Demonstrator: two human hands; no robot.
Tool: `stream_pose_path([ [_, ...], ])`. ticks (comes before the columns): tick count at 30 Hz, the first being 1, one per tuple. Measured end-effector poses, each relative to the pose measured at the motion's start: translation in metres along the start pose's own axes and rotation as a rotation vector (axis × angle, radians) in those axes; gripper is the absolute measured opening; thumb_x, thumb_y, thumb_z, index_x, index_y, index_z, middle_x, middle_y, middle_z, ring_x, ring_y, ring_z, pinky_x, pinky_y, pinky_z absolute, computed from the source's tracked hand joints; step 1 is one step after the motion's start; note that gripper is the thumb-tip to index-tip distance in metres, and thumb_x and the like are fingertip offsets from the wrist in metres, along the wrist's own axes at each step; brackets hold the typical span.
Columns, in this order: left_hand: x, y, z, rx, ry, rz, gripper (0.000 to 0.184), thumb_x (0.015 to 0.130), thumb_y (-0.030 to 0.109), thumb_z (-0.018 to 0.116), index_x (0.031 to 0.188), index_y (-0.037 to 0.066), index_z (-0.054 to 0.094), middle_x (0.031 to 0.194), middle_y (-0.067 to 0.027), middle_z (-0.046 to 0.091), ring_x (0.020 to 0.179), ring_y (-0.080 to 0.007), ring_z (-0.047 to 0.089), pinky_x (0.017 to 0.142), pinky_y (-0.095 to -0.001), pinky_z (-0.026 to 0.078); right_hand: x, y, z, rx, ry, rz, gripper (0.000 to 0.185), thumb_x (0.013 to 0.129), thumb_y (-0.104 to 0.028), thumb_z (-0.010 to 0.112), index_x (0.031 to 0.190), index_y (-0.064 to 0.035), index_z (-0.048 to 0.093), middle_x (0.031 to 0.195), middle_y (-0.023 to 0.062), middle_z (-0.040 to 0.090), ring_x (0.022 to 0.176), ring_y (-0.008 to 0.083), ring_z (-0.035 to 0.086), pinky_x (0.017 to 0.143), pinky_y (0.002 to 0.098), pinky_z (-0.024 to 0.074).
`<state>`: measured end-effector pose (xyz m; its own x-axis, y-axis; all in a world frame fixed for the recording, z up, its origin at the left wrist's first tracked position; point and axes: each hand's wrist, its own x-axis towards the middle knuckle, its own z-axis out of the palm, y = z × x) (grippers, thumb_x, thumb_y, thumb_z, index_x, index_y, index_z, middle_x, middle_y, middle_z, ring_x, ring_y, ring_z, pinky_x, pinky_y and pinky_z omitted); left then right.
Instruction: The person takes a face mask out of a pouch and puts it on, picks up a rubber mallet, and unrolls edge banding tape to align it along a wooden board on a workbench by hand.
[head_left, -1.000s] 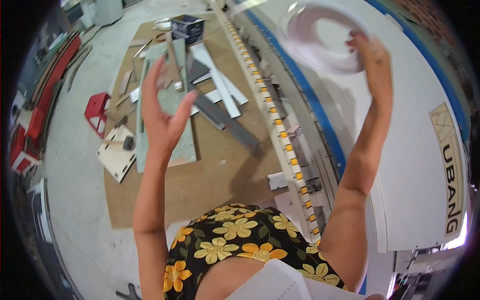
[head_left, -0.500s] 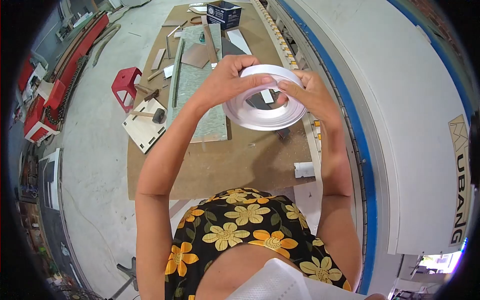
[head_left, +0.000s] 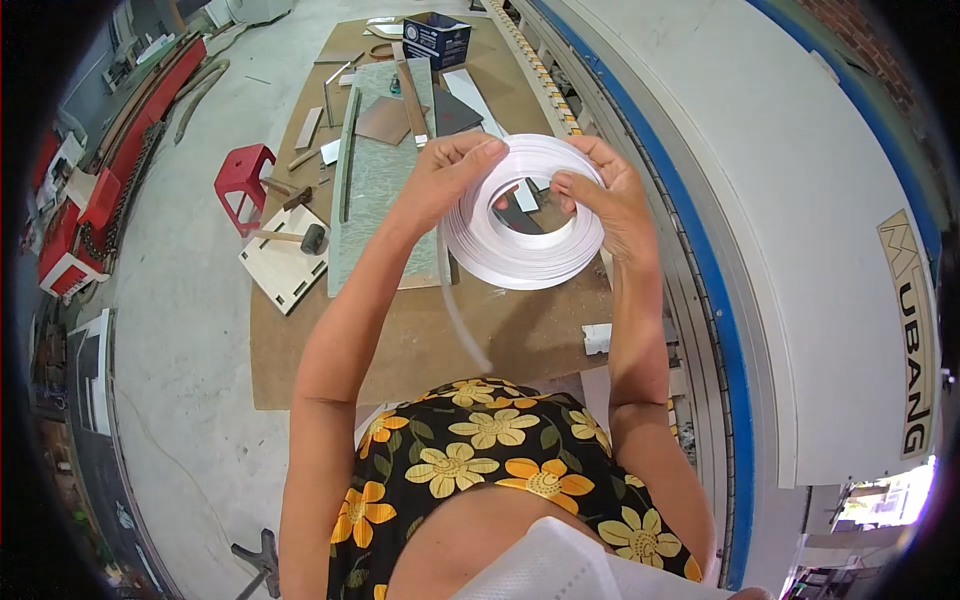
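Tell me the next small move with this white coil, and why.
Probably lower the left hand to catch the loose strip end, leaving the right hand holding the coil of white strip: the end dangles free below the left hand, while both hands grip the coil.

Swung the white coil (head_left: 520, 262) in from over the white machine (head_left: 770, 260) to above the brown table (head_left: 545, 330), joined the left hand (head_left: 450, 178), empty a second ago, to the right hand (head_left: 618, 205) in gripping, tipped the flat face more into view, parted the thumbs (head_left: 486, 155), and left a loose end (head_left: 461, 322) dangling.
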<state>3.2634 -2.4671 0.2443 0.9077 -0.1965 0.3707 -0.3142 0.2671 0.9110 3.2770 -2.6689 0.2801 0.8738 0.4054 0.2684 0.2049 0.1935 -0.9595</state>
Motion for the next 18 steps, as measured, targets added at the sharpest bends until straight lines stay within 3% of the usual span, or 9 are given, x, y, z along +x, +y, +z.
stream_pose_path([
  [9, -0.02, -0.019, 0.007, -0.161, 0.093, 0.077, 0.03, 0.091, 0.03, 0.052, 0.089, 0.002, 0.061, 0.072, -0.0041, 0.062, 0.057, -0.0077, 0.057, 0.052, -0.0207, 0.047, -0.011, -0.004, 0.011, -0.022, 0.038, -0.004, 0.035, 0.07, -0.006, 0.07, 0.102, 0.0015, 0.055, 0.075, 0.0081, 0.061, 0.058, 0.008, 0.053, 0.052, 0.0191, 0.0396],
  [12, -0.026, -0.019, 0.005, -0.237, 0.047, 0.018, 0.028, 0.088, 0.029, 0.056, 0.094, 0.002, 0.06, 0.067, -0.0033, 0.06, 0.052, -0.0078, 0.053, 0.05, -0.0207, 0.045, -0.009, 0.001, 0.012, 0.006, 0.038, 0.031, 0.037, 0.071, -0.007, 0.07, 0.103, 0.0021, 0.054, 0.078, 0.009, 0.062, 0.059, 0.0083, 0.054, 0.052, 0.0191, 0.0407],
  [14, -0.027, -0.014, 0.006, -0.12, 0.089, 0.028, 0.024, 0.084, 0.024, 0.062, 0.094, 0.002, 0.06, 0.065, -0.0008, 0.057, 0.05, -0.0061, 0.049, 0.048, -0.0201, 0.042, -0.004, 0.005, 0.012, 0.035, 0.01, 0.05, 0.039, 0.072, -0.008, 0.07, 0.105, 0.003, 0.053, 0.079, 0.009, 0.062, 0.06, 0.0083, 0.055, 0.053, 0.0184, 0.0419],
  [17, -0.031, -0.005, 0.001, 0.034, 0.126, -0.012, 0.026, 0.076, 0.019, 0.071, 0.093, 0.002, 0.06, 0.065, 0.0012, 0.056, 0.05, -0.0044, 0.047, 0.046, -0.0196, 0.04, 0.001, 0.007, 0.008, -0.144, -0.129, 0.119, 0.047, 0.071, -0.011, 0.07, 0.113, 0.0012, 0.051, 0.087, 0.0112, 0.062, 0.072, 0.013, 0.06, 0.062, 0.022, 0.0458],
  [18, -0.031, -0.004, -0.002, 0.083, 0.133, -0.032, 0.028, 0.074, 0.018, 0.074, 0.093, 0.002, 0.061, 0.066, 0.0016, 0.057, 0.05, -0.0039, 0.047, 0.046, -0.0195, 0.039, 0.0, 0.008, 0.009, -0.349, -0.132, -0.011, 0.051, 0.07, -0.011, 0.07, 0.116, 0.0002, 0.05, 0.093, 0.0119, 0.06, 0.08, 0.0159, 0.059, 0.069, 0.0246, 0.0458],
])
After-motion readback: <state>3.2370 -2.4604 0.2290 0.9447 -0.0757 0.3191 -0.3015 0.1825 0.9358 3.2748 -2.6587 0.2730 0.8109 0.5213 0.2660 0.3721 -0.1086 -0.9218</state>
